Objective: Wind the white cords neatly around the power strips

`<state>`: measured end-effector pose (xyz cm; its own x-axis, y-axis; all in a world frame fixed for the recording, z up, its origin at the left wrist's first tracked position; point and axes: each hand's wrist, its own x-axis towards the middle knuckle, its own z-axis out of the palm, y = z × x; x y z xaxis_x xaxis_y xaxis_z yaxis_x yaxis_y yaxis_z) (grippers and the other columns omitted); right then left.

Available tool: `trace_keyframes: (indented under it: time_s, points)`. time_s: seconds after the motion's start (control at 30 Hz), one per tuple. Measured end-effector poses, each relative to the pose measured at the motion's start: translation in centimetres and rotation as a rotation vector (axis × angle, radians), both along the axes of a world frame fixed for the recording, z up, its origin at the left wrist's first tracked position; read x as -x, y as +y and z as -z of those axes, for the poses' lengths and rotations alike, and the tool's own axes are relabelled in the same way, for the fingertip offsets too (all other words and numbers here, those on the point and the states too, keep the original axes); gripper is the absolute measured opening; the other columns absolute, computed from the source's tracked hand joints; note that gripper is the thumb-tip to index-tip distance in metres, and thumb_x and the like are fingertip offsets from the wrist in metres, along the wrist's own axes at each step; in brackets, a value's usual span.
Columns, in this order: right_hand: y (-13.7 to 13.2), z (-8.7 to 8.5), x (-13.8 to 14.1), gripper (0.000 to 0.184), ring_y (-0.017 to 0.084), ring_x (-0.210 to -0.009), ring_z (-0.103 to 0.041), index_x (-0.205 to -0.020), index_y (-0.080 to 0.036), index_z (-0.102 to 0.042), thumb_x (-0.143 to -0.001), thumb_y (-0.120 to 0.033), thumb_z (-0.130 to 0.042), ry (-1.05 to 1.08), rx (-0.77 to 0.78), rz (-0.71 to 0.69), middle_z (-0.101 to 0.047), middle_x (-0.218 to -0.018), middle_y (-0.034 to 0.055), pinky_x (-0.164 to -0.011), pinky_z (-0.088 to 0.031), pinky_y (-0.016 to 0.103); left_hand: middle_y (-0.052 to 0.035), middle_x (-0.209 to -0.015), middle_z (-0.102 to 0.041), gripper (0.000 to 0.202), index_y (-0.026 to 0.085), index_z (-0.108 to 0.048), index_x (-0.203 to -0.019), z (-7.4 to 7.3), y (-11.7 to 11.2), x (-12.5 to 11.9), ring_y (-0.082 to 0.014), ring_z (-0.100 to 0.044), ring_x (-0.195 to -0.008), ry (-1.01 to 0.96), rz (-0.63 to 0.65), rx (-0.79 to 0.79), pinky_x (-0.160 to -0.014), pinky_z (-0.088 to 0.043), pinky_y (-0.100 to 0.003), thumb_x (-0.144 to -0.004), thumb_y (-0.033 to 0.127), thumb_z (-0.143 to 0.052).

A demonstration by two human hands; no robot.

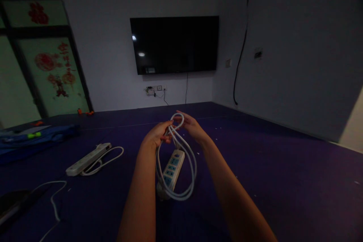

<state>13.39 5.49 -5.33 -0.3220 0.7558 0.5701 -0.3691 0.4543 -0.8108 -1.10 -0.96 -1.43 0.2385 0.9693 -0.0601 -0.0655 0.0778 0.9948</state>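
Observation:
My left hand (159, 133) is closed around a white power cord (194, 168) where its strands gather. The cord hangs in loose loops below the fingers. At the top, a small loop of the same cord passes by my right hand (190, 124), whose fingers pinch it near the left hand. Behind the hanging loops lies a white power strip (179, 159) with blue socket faces, tilted lengthwise away from me. The loops partly cover it, and the cord's plug end cannot be made out.
On the purple floor (272, 181), a second white power strip (87, 160) with its own cord lies left. A dark object with a thin white cable (53, 200) is at lower left. Blue fabric (48, 138) lies farther back. A television (176, 45) hangs on the far wall.

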Motion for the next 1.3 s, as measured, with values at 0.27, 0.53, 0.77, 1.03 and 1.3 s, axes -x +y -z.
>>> trace_keyframes:
  time_s: [0.27, 0.53, 0.77, 1.03, 1.3]
  points:
    - [-1.8, -1.6, 0.1, 0.043, 0.017, -0.089, -0.064, -0.122, -0.030, -0.054, -0.079, -0.036, -0.059, 0.059, 0.103, -0.059, -0.064, -0.112, 0.0039, -0.073, -0.051, 0.031, 0.0097, -0.041, -0.040, 0.025, 0.016, -0.055, -0.073, 0.5, 0.8, 0.0, -0.0010, -0.017, -0.025, -0.119, -0.055, -0.014, -0.033, -0.029, -0.016, -0.087, 0.034, -0.044]
    - [-1.7, -1.6, 0.1, 0.040, 0.007, -0.057, -0.054, -0.110, -0.024, -0.064, -0.070, -0.026, -0.066, 0.019, 0.122, 0.047, -0.069, -0.101, 0.0015, -0.048, -0.041, 0.019, 0.0081, -0.037, -0.038, 0.030, 0.014, -0.057, -0.069, 0.9, 0.8, -0.3, -0.0026, -0.021, -0.025, -0.094, 0.033, 0.004, -0.034, -0.032, -0.017, -0.088, 0.031, -0.040]
    - [-2.2, -2.0, -1.1, 0.043, 0.007, -0.060, -0.056, -0.106, -0.022, -0.065, -0.064, -0.018, -0.072, 0.015, 0.144, 0.042, -0.070, -0.097, 0.0023, -0.046, -0.042, 0.016, 0.0065, -0.038, -0.041, 0.029, 0.012, -0.060, -0.073, 1.1, 1.1, -0.4, -0.0043, -0.026, -0.026, -0.092, 0.056, 0.019, -0.036, -0.036, -0.019, -0.087, 0.030, -0.042]
    - [-2.5, -1.5, -3.0, 0.065, 0.012, -0.085, -0.064, -0.113, -0.026, -0.061, -0.054, -0.006, -0.076, 0.022, 0.051, -0.230, -0.062, -0.115, 0.0029, -0.066, -0.053, 0.021, 0.0040, -0.049, -0.054, 0.027, 0.013, -0.061, -0.078, 0.6, 0.6, -0.1, -0.0021, -0.026, -0.026, -0.130, 0.075, 0.036, -0.037, -0.038, -0.019, -0.088, 0.027, -0.041]
    - [-1.8, -2.1, -1.8, 0.047, 0.016, -0.080, -0.063, -0.093, -0.019, -0.064, -0.048, -0.014, -0.079, 0.060, -0.101, 0.141, -0.068, -0.091, 0.0034, -0.072, -0.053, 0.030, -0.0044, -0.051, -0.062, 0.030, 0.011, -0.063, -0.081, 1.2, 1.4, 0.1, -0.0094, -0.047, -0.030, -0.075, 0.009, 0.023, -0.034, -0.038, -0.020, -0.087, 0.032, -0.042]
